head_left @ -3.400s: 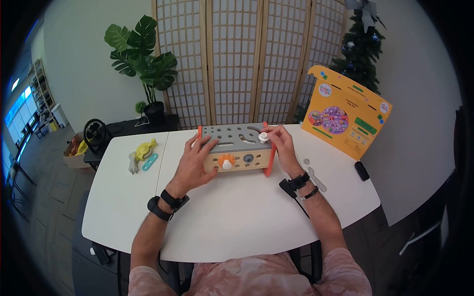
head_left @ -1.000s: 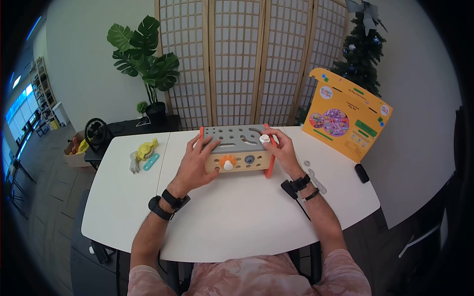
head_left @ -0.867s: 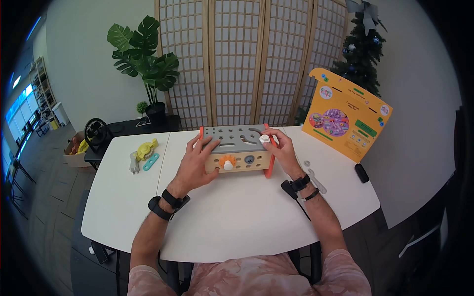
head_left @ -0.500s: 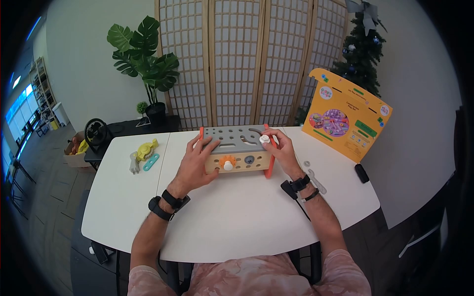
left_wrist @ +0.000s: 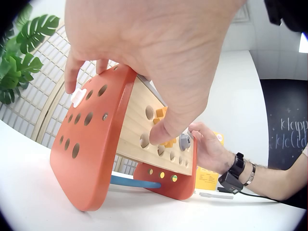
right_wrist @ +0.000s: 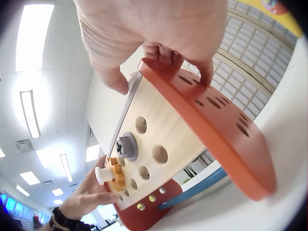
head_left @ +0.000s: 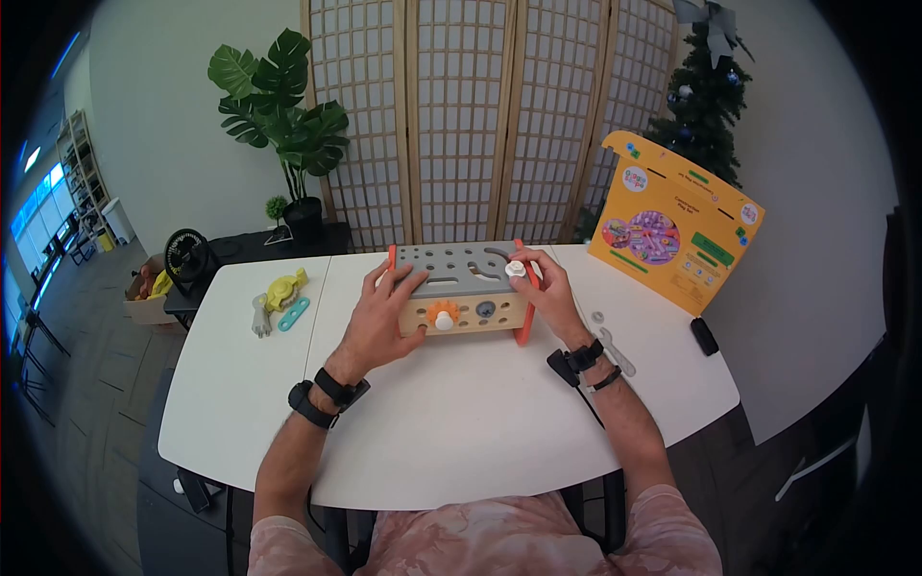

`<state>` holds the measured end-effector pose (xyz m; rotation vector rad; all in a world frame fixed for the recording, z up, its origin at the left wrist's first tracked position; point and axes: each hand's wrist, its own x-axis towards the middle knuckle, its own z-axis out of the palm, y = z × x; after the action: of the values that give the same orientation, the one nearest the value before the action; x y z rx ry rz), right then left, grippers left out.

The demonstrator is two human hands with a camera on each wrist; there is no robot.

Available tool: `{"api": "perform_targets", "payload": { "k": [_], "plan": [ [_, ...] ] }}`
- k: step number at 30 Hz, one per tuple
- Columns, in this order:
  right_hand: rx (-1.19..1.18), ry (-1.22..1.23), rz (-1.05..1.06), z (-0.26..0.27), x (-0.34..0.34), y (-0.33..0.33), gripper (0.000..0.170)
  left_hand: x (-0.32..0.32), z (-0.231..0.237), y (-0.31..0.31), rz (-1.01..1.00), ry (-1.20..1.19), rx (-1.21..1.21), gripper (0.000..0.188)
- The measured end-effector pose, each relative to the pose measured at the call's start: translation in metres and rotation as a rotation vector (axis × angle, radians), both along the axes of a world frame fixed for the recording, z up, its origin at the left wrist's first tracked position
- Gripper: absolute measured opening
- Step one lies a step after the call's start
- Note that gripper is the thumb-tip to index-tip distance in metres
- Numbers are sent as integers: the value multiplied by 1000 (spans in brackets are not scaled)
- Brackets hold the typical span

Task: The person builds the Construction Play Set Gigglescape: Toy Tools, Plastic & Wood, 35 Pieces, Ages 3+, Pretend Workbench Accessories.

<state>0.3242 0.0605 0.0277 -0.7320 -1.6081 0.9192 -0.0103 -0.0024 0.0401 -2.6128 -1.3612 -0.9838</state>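
Observation:
A toy workbench with a grey perforated top [head_left: 451,272], a wooden front [head_left: 468,324] and red end panels [left_wrist: 94,139] stands upright on the table. My left hand [head_left: 373,324] grips its left end, fingers over the top and thumb on the front in the left wrist view. On the front are an orange gear [head_left: 432,314] with a white peg [head_left: 444,324] and a grey bolt [head_left: 486,310]. At the top's right corner, my right hand [head_left: 554,302] pinches a white knob [head_left: 516,270]; the right wrist view hides that knob.
Left on the white table [head_left: 413,422] lie a yellow toy [head_left: 286,290], a turquoise piece [head_left: 294,315] and a grey forked piece [head_left: 260,317]. Right are a grey wrench [head_left: 618,353], a small ring [head_left: 597,317], a black case [head_left: 704,336] and a yellow box [head_left: 672,221].
Since the earliest frame, my right fingers have shifted around the white knob, and its visible top looks turned. My left hand keeps its grip on the workbench.

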Motion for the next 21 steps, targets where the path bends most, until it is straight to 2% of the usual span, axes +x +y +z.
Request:
{"api": "perform_targets", "payload": {
  "k": [21],
  "plan": [
    [-21,-21,-11,0,1,0,32,1,1,-1,14,10,-25,87]
  ]
}}
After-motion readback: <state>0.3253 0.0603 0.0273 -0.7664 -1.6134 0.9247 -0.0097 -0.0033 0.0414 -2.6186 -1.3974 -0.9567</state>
